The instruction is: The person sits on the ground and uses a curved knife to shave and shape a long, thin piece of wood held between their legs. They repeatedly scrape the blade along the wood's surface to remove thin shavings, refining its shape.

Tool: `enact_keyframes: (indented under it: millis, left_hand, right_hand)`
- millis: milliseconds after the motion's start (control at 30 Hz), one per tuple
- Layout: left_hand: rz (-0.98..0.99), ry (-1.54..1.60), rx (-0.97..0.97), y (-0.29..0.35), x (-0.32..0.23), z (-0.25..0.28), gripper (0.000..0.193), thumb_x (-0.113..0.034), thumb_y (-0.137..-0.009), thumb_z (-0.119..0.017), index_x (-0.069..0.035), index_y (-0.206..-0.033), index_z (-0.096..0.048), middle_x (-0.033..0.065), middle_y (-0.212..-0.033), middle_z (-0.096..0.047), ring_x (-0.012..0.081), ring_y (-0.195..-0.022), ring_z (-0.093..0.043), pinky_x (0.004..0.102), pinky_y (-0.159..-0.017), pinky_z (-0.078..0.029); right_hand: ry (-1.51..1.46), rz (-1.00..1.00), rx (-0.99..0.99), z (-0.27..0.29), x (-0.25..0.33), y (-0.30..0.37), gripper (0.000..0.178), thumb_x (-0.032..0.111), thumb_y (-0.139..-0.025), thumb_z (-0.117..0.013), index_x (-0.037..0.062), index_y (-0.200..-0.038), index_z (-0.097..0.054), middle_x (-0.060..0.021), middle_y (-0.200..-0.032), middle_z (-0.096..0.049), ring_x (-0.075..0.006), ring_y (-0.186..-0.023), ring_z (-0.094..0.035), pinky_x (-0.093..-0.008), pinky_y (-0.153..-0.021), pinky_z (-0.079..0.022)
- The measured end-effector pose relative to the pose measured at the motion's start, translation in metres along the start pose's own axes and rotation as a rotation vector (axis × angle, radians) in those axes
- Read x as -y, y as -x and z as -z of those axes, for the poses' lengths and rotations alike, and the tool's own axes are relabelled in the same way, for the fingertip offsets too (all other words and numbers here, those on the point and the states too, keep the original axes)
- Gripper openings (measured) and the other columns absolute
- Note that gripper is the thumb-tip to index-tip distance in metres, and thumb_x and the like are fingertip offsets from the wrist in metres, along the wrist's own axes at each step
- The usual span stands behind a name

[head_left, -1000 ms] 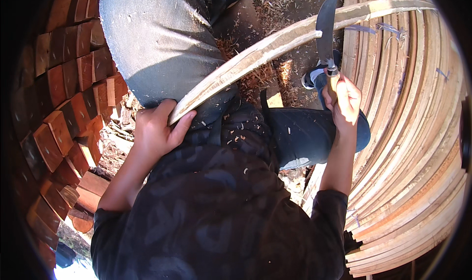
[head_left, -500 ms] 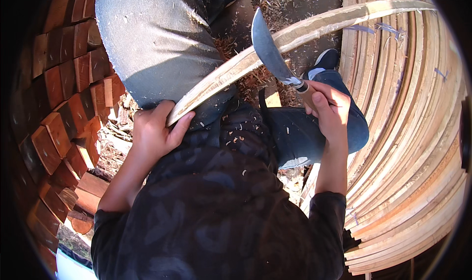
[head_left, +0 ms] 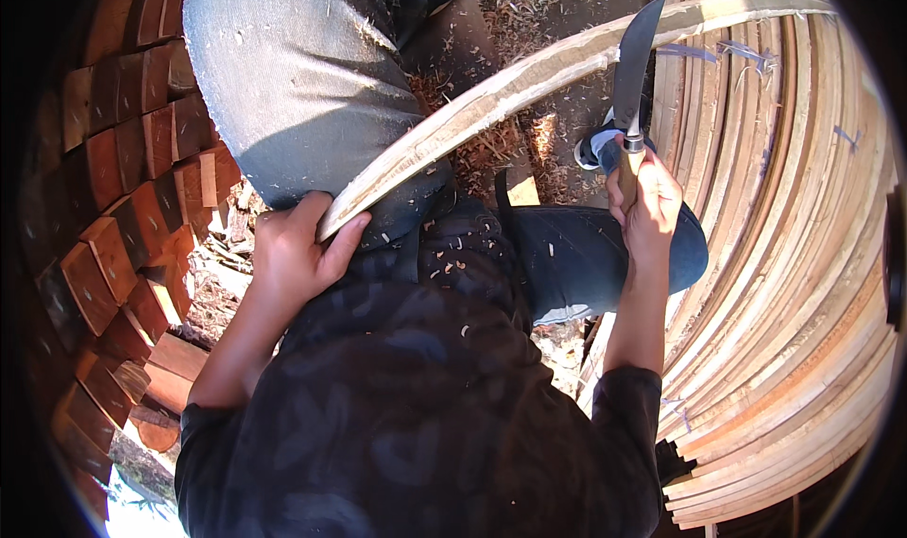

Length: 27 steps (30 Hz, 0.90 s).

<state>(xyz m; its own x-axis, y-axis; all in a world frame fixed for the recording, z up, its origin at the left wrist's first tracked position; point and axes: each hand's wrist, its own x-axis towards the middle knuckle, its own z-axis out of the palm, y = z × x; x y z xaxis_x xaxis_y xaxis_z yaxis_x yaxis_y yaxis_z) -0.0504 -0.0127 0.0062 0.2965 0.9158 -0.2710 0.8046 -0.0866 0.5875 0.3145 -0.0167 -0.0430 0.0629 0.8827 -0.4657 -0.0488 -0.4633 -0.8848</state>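
A long pale wooden strip runs from my lap up to the far right, its near end resting on my left thigh. My left hand is closed round that near end, thumb on one side and fingers on the other. In my right hand is a large knife with a wooden handle, held upright above my right leg. Its broad, dark curved blade points away from me and overlaps the strip toward its far part. Whether blade and wood touch, I cannot tell.
A stack of long pale wooden strips fills the right side. Reddish-brown cut wood blocks are piled on the left. Wood shavings litter the ground ahead and speckle my trousers and shirt.
The knife has moved right and farther out along the strip, its blade turning from leaning left to nearly upright. My left hand and the strip have hardly moved.
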Motion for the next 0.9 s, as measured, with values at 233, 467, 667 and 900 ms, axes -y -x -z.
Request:
enact_keyframes:
  millis: [233, 467, 667, 900]
  left_hand:
    - [0.012, -0.006, 0.0, -0.001, 0.0, 0.0, 0.03, -0.027, -0.08, -0.074, -0.003, -0.073, -0.057, 0.014, -0.051, -0.055, 0.0327, -0.047, -0.06, 0.0382, -0.045, -0.046]
    - [0.027, 0.01, 0.015, -0.002, -0.003, 0.0, 0.029, -0.026, -0.081, -0.074, -0.003, -0.073, -0.057, 0.0139, -0.051, -0.055, 0.0325, -0.046, -0.06, 0.0379, -0.045, -0.046]
    - [0.014, 0.013, -0.002, -0.002, -0.002, 0.0, 0.029, -0.025, -0.081, -0.073, -0.003, -0.074, -0.058, 0.0141, -0.051, -0.055, 0.0331, -0.048, -0.06, 0.0381, -0.045, -0.046]
    - [0.017, 0.018, -0.003, -0.002, -0.001, -0.001, 0.029, -0.026, -0.081, -0.073, -0.003, -0.073, -0.058, 0.0148, -0.051, -0.055, 0.0331, -0.047, -0.06, 0.0379, -0.045, -0.046]
  right_hand:
    - [0.212, 0.147, 0.249, -0.007, -0.001, 0.001, 0.035, 0.024, -0.097, -0.056, -0.006, -0.114, -0.062, -0.0032, -0.066, -0.057, -0.0069, -0.055, -0.049, -0.0204, -0.048, -0.035]
    - [0.029, 0.102, 0.065, -0.002, 0.0, -0.004, 0.038, 0.026, -0.1, -0.05, -0.0054, -0.12, -0.059, -0.0028, -0.066, -0.054, -0.0059, -0.052, -0.044, -0.0199, -0.046, -0.034]
    - [0.132, 0.175, -0.021, 0.009, 0.004, -0.006, 0.038, 0.024, -0.099, -0.05, -0.0042, -0.123, -0.058, -0.0031, -0.065, -0.053, -0.006, -0.052, -0.045, -0.0201, -0.046, -0.034]
    - [-0.06, 0.104, -0.127, 0.004, 0.006, -0.01, 0.043, 0.032, -0.101, -0.044, -0.0052, -0.119, -0.056, -0.0028, -0.063, -0.053, -0.0041, -0.046, -0.038, -0.0188, -0.041, -0.028]
